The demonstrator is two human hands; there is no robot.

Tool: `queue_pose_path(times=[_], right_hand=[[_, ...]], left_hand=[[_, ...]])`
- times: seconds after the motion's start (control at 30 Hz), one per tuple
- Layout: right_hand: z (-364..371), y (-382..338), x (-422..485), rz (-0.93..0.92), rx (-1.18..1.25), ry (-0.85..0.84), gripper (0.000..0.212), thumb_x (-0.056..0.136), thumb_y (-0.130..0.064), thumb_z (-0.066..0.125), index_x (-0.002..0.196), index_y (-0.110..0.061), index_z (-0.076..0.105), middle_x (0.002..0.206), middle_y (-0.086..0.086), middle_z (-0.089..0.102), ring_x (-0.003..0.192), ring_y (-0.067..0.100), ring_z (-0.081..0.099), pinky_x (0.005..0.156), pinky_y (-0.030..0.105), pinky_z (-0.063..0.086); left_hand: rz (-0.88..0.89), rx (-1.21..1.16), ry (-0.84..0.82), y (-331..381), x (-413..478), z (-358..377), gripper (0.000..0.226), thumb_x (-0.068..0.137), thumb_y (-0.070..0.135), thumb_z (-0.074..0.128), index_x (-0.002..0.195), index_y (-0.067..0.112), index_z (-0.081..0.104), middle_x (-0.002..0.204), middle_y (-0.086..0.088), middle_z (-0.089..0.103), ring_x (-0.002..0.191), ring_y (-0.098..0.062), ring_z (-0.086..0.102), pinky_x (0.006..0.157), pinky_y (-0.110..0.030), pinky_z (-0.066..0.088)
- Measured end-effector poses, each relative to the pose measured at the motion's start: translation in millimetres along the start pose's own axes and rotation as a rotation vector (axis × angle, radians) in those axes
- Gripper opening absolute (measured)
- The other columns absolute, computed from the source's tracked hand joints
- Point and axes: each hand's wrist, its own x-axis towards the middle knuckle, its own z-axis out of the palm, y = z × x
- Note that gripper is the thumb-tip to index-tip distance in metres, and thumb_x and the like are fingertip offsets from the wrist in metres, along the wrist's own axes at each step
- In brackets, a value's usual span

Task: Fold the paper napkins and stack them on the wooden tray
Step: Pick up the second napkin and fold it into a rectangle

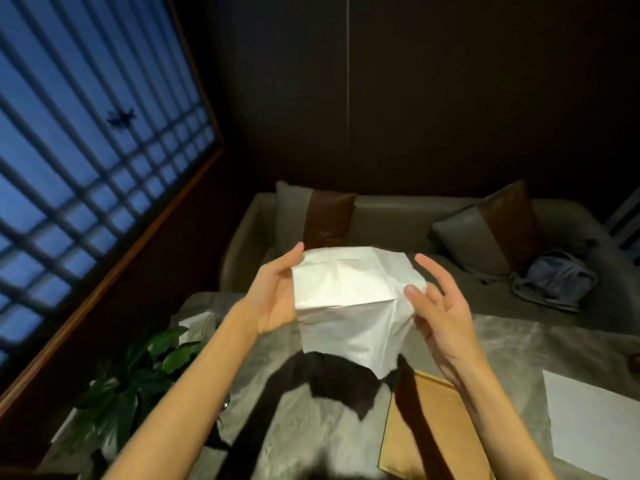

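Note:
A white paper napkin hangs in the air above the table, partly unfolded and creased. My left hand grips its left edge, thumb on top. My right hand pinches its right edge between thumb and fingers, the other fingers spread. Below and to the right lies the wooden tray, crossed by my arm's shadow and partly hidden by my right forearm. Another flat white napkin lies on the table at the far right.
The grey marble-look table runs under my arms. A leafy green plant stands at its left edge, next to a small white object. Behind the table is a sofa with cushions and a grey bag.

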Motion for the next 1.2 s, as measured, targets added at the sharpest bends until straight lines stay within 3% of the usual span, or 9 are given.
queue_pose_path(times=[0.1, 0.17, 0.23, 0.3, 0.4, 0.53, 0.7, 0.97, 1.2], right_hand=[[-19.9, -34.9, -21.0, -0.124, -0.128, 0.133, 0.037, 0.092, -0.020, 0.068, 0.117, -0.047, 0.065, 0.128, 0.004, 0.061, 0.113, 0.024, 0.057, 0.095, 0.043, 0.049], [-34.3, -57.7, -37.1, -0.181, -0.205, 0.194, 0.032, 0.094, -0.020, 0.067, 0.112, -0.045, 0.067, 0.126, -0.002, 0.064, 0.114, 0.022, 0.061, 0.097, 0.044, 0.051], [-51.7, -77.2, -52.7, -0.225, -0.250, 0.276, 0.030, 0.094, -0.019, 0.067, 0.111, -0.043, 0.068, 0.122, -0.008, 0.067, 0.109, 0.012, 0.066, 0.097, 0.042, 0.055], [-70.9, -94.4, -68.1, -0.257, -0.284, 0.357, 0.029, 0.093, -0.021, 0.067, 0.108, -0.046, 0.067, 0.117, -0.010, 0.068, 0.103, 0.007, 0.066, 0.095, 0.037, 0.056], [-103.8, -123.0, -88.5, -0.268, -0.340, 0.391, 0.025, 0.094, -0.029, 0.066, 0.104, -0.051, 0.066, 0.116, -0.008, 0.068, 0.106, 0.014, 0.064, 0.092, 0.033, 0.054], [-149.9, -166.9, -114.6, -0.158, -0.425, 0.164, 0.038, 0.086, -0.044, 0.073, 0.116, -0.062, 0.058, 0.124, -0.017, 0.067, 0.110, 0.002, 0.067, 0.086, 0.023, 0.059], [-191.7, -203.3, -140.9, -0.238, -0.622, 0.116, 0.041, 0.082, -0.043, 0.077, 0.116, -0.058, 0.060, 0.121, -0.037, 0.059, 0.114, -0.012, 0.052, 0.098, 0.019, 0.037], [-222.6, -220.3, -156.3, -0.304, -0.631, 0.136, 0.022, 0.088, -0.022, 0.074, 0.108, -0.029, 0.073, 0.114, -0.009, 0.071, 0.111, 0.014, 0.065, 0.099, 0.038, 0.055], [-236.3, -238.0, -150.9, -0.409, -0.619, 0.109, 0.017, 0.083, -0.019, 0.078, 0.094, -0.031, 0.076, 0.096, -0.014, 0.076, 0.093, 0.004, 0.070, 0.079, 0.018, 0.058]], left_hand=[[0.083, 0.027, -0.064, -24.3, -2.2, 35.1, 0.067, 0.099, 0.047, 0.055, 0.152, 0.008, 0.041, 0.154, -0.019, 0.046, 0.141, -0.039, 0.045, 0.116, -0.055, 0.038], [0.191, 0.358, 0.023, -39.9, 1.8, 59.5, 0.058, 0.101, 0.027, 0.060, 0.154, 0.027, 0.036, 0.146, -0.011, 0.056, 0.133, -0.036, 0.055, 0.107, -0.054, 0.048], [0.302, 0.643, 0.144, -50.5, -0.3, 90.9, 0.086, 0.086, 0.018, 0.078, 0.146, 0.056, 0.030, 0.133, -0.007, 0.067, 0.118, -0.031, 0.068, 0.094, -0.049, 0.058], [0.348, 0.730, 0.074, -58.9, 1.0, 119.7, 0.103, 0.073, 0.021, 0.090, 0.137, 0.070, 0.026, 0.128, -0.007, 0.071, 0.116, -0.027, 0.070, 0.090, -0.040, 0.061], [0.483, 0.984, 0.023, -69.4, 3.1, 167.0, 0.082, 0.080, 0.023, 0.085, 0.142, 0.051, 0.039, 0.131, 0.004, 0.065, 0.120, -0.019, 0.066, 0.095, -0.034, 0.056], [0.697, 1.248, 0.131, -80.0, 5.2, 226.6, 0.023, 0.097, 0.028, 0.065, 0.111, 0.045, 0.067, 0.117, 0.028, 0.066, 0.115, 0.008, 0.059, 0.091, -0.016, 0.049], [0.669, 1.184, 0.175, -95.2, 9.7, 261.8, 0.015, 0.094, 0.033, 0.068, 0.104, 0.043, 0.071, 0.111, 0.020, 0.071, 0.104, -0.004, 0.067, 0.089, -0.024, 0.053], [0.755, 1.256, 0.345, -126.3, 8.1, 288.0, 0.010, 0.089, 0.032, 0.074, 0.095, 0.040, 0.074, 0.101, 0.025, 0.071, 0.096, 0.001, 0.067, 0.081, -0.020, 0.056], [0.898, 1.282, 0.396, -117.1, -3.9, 307.8, 0.015, 0.092, 0.023, 0.071, 0.091, 0.037, 0.077, 0.096, 0.024, 0.075, 0.094, 0.002, 0.070, 0.077, -0.013, 0.052]])
